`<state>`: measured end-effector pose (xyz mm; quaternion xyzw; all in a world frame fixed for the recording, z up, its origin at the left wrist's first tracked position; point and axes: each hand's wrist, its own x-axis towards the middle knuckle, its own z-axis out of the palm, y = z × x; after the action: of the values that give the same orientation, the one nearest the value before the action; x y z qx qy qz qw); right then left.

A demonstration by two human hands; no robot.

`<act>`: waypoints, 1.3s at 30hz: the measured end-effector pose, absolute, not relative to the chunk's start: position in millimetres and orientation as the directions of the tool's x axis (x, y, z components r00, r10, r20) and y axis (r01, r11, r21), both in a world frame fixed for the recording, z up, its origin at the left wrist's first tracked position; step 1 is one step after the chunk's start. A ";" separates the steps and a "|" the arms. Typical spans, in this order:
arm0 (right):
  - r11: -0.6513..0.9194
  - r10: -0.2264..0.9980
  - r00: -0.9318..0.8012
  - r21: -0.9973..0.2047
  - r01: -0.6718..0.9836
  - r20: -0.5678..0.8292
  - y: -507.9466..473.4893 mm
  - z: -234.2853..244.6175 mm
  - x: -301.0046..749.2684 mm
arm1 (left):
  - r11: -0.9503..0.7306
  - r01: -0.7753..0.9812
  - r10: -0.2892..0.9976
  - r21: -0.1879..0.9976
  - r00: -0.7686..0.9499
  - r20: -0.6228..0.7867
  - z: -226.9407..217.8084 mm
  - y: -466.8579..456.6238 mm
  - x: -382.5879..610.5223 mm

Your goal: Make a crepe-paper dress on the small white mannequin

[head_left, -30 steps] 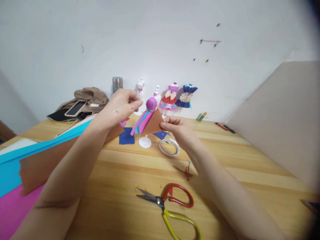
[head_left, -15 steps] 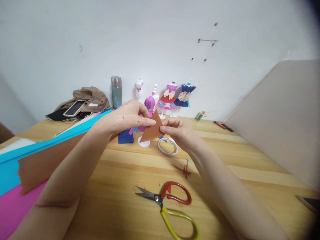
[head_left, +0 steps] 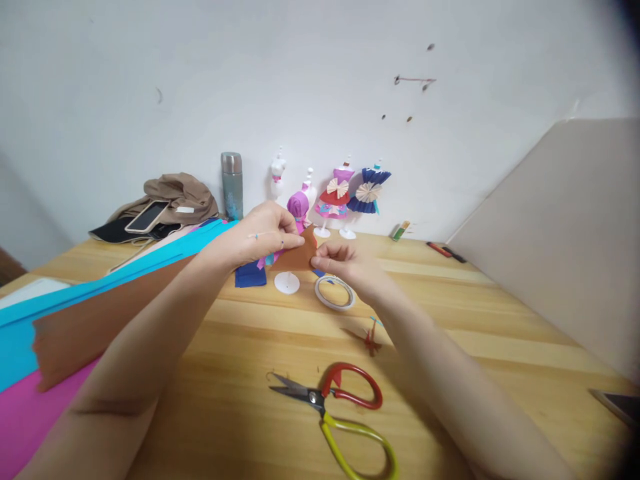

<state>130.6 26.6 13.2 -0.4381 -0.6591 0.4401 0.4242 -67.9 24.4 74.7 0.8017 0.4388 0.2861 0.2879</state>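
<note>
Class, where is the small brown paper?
Just left of head-view centre, the small brown paper is held by left hand and right hand, above a white base.

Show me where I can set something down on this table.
Two bare patches of table: between the left forearm and the scissors, and between the right forearm and the grey side panel. Crowded: the back, with bottle and dress forms; the left, with coloured sheets and cloth; and around the brown paper, with tape roll and blue paper.
</note>
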 end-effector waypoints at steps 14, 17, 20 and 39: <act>0.323 0.919 -0.308 -0.915 0.241 0.244 24.2 15.7 135.1 | -0.389 0.464 0.896 0.796 0.390 0.211 66.2 25.5 -52.8; 0.316 0.921 -0.296 -0.930 0.190 0.252 26.7 14.8 136.3 | -0.378 0.457 0.900 0.806 0.386 0.203 67.9 22.2 -51.2; 0.299 0.928 -0.288 -0.933 0.202 0.235 30.2 13.8 140.0 | -0.373 0.477 0.920 0.796 0.298 0.253 73.9 15.7 -55.1; 0.271 0.915 -0.339 -0.956 0.117 0.218 23.9 16.7 140.6 | -0.440 0.536 0.856 0.721 0.493 0.156 91.2 3.0 -70.8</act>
<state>140.6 23.9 16.7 -0.3838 -0.6723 0.4663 0.4281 -70.8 3.0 91.2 0.8076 0.4307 0.2603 0.3074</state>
